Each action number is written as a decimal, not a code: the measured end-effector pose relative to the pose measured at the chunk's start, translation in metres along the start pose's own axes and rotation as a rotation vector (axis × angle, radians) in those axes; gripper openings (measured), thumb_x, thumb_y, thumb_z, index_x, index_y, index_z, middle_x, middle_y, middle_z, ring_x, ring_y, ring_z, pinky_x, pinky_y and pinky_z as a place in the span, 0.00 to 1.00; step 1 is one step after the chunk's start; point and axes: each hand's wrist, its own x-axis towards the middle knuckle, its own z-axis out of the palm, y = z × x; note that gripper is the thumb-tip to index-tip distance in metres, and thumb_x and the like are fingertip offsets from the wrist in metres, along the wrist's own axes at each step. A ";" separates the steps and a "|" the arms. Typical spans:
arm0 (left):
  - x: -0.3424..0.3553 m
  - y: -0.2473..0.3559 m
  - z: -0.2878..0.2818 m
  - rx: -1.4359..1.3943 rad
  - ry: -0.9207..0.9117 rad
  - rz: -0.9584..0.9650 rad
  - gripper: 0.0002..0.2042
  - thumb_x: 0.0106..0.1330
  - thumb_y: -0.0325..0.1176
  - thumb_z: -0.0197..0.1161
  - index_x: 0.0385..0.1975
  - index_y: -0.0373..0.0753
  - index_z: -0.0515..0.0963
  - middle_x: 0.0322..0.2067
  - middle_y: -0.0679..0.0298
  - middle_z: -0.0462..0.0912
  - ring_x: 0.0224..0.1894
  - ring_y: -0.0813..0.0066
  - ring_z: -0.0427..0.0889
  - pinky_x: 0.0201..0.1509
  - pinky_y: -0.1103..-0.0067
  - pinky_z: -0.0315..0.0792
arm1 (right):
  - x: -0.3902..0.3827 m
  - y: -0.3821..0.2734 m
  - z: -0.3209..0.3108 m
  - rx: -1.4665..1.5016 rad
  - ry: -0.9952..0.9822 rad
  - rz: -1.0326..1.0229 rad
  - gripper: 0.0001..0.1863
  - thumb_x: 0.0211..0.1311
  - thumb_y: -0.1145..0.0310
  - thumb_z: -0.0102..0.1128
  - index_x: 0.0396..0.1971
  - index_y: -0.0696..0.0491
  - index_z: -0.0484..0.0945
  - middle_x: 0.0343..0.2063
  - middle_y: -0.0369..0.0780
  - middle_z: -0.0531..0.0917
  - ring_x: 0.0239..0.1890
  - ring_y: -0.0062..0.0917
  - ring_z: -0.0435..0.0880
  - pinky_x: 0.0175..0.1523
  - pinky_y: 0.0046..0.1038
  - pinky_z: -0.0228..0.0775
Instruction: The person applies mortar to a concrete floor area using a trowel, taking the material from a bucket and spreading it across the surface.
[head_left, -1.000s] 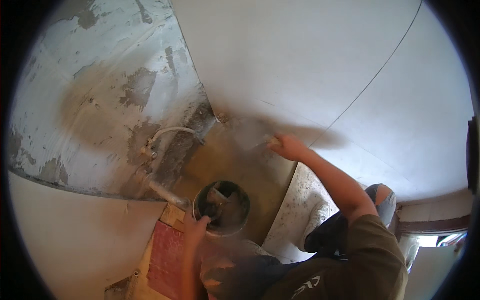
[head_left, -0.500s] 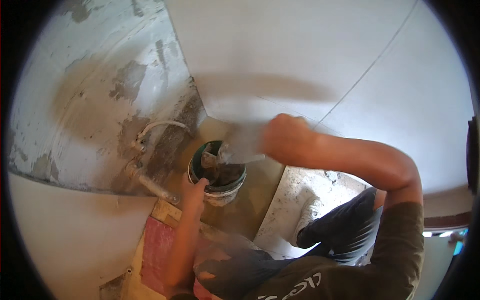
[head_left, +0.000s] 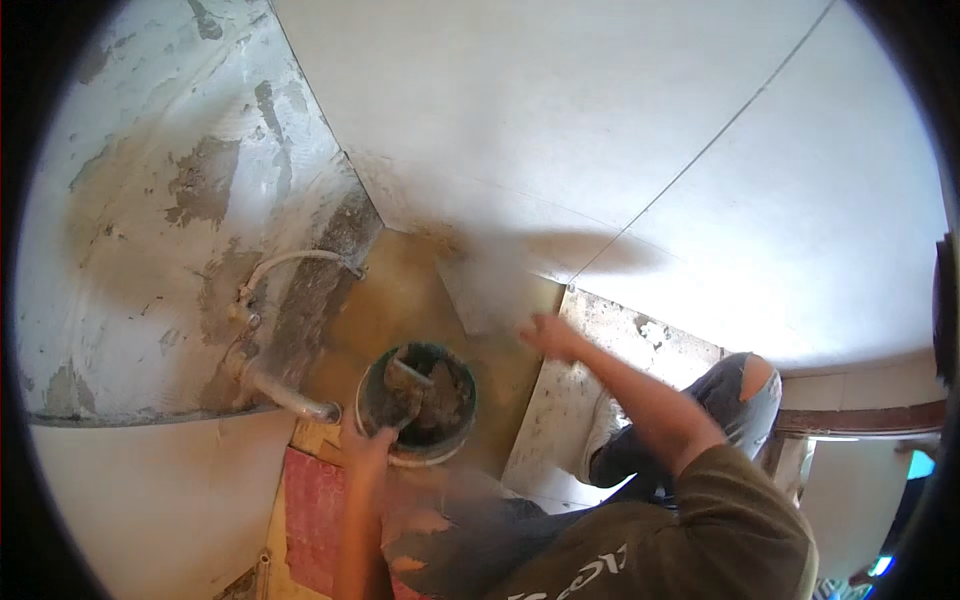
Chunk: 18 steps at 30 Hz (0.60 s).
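Note:
My left hand (head_left: 366,446) grips the near left rim of a round bucket (head_left: 428,461) with a dark green inside and a pale outside. Inside lies dark, wet, mortar-like stuff (head_left: 445,400). A muddy flat-ended tool (head_left: 405,385), perhaps a trowel, leans in it. Right of the bucket and beyond it, my right hand (head_left: 556,337) is low over the floor, its fingers partly curled. They meet the lower edge of a flat light-grey piece (head_left: 490,290), blurred, close to the far wall. Its exact kind I cannot make out.
A pipe stub (head_left: 290,396) and a bent white hose (head_left: 300,256) stick out from the patchy left wall (head_left: 150,220). Wet brown floor (head_left: 400,290) lies around the bucket. A dusty white slab (head_left: 555,425) is beside my shoe; a red sheet (head_left: 310,520) lies at lower left.
My right hand has moved down and away from above the bucket, the grey piece with it. The bucket has come nearer to me, my left hand still on its rim.

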 end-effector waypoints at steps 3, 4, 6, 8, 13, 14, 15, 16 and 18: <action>-0.019 -0.011 -0.039 0.027 -0.039 -0.065 0.28 0.46 0.17 0.55 0.54 0.31 0.68 0.42 0.60 0.76 0.43 0.72 0.76 0.45 0.78 0.72 | -0.033 0.002 0.061 0.242 -0.262 0.336 0.38 0.65 0.39 0.46 0.49 0.66 0.71 0.38 0.58 0.81 0.46 0.50 0.81 0.51 0.46 0.71; -0.023 -0.003 -0.037 0.029 -0.047 -0.071 0.28 0.46 0.17 0.55 0.54 0.31 0.68 0.42 0.60 0.76 0.43 0.72 0.76 0.45 0.78 0.72 | -0.034 0.012 0.067 0.244 -0.261 0.347 0.38 0.65 0.39 0.46 0.49 0.66 0.71 0.38 0.58 0.81 0.46 0.50 0.81 0.51 0.46 0.71; -0.033 0.015 -0.036 0.025 -0.075 -0.171 0.29 0.46 0.18 0.55 0.54 0.31 0.68 0.42 0.60 0.76 0.42 0.73 0.77 0.45 0.79 0.72 | -0.034 0.020 0.074 -0.016 -0.061 0.271 0.36 0.65 0.40 0.45 0.48 0.63 0.72 0.34 0.57 0.82 0.44 0.51 0.81 0.49 0.47 0.71; -0.037 0.017 -0.041 0.075 -0.049 -0.200 0.29 0.46 0.19 0.54 0.55 0.31 0.67 0.42 0.60 0.76 0.40 0.73 0.77 0.44 0.79 0.73 | -0.029 0.022 0.071 -0.018 -0.086 0.295 0.35 0.65 0.40 0.45 0.47 0.62 0.72 0.35 0.57 0.82 0.44 0.51 0.81 0.49 0.47 0.71; -0.044 -0.011 -0.056 0.086 0.059 -0.207 0.31 0.45 0.19 0.54 0.57 0.32 0.65 0.40 0.60 0.76 0.36 0.74 0.77 0.35 0.80 0.74 | -0.019 0.017 0.073 -0.094 -0.059 0.312 0.32 0.65 0.40 0.46 0.45 0.59 0.73 0.36 0.56 0.82 0.44 0.51 0.80 0.50 0.48 0.71; -0.045 -0.012 -0.056 0.095 0.063 -0.201 0.31 0.45 0.19 0.54 0.56 0.32 0.65 0.39 0.60 0.76 0.34 0.74 0.77 0.32 0.80 0.74 | -0.020 0.015 0.077 -0.076 -0.040 0.338 0.31 0.64 0.41 0.47 0.45 0.58 0.73 0.35 0.56 0.82 0.44 0.51 0.81 0.50 0.48 0.71; -0.047 -0.011 -0.058 0.112 0.070 -0.199 0.31 0.44 0.19 0.54 0.56 0.32 0.65 0.38 0.60 0.76 0.33 0.74 0.77 0.29 0.80 0.73 | -0.022 0.010 0.081 -0.052 -0.028 0.366 0.31 0.64 0.41 0.48 0.45 0.58 0.73 0.35 0.56 0.82 0.43 0.51 0.81 0.49 0.48 0.71; -0.048 -0.012 -0.059 0.116 0.073 -0.207 0.31 0.44 0.19 0.54 0.56 0.32 0.65 0.38 0.60 0.76 0.33 0.74 0.77 0.29 0.80 0.73 | -0.024 0.006 0.084 -0.050 -0.037 0.367 0.31 0.64 0.41 0.48 0.45 0.58 0.73 0.35 0.56 0.82 0.43 0.51 0.81 0.49 0.48 0.71; -0.049 -0.012 -0.063 0.083 0.103 -0.240 0.29 0.44 0.19 0.54 0.54 0.32 0.66 0.36 0.60 0.76 0.30 0.75 0.77 0.26 0.81 0.72 | -0.027 -0.002 0.084 -0.062 -0.042 0.369 0.29 0.65 0.43 0.49 0.45 0.58 0.73 0.35 0.55 0.83 0.42 0.52 0.81 0.48 0.48 0.72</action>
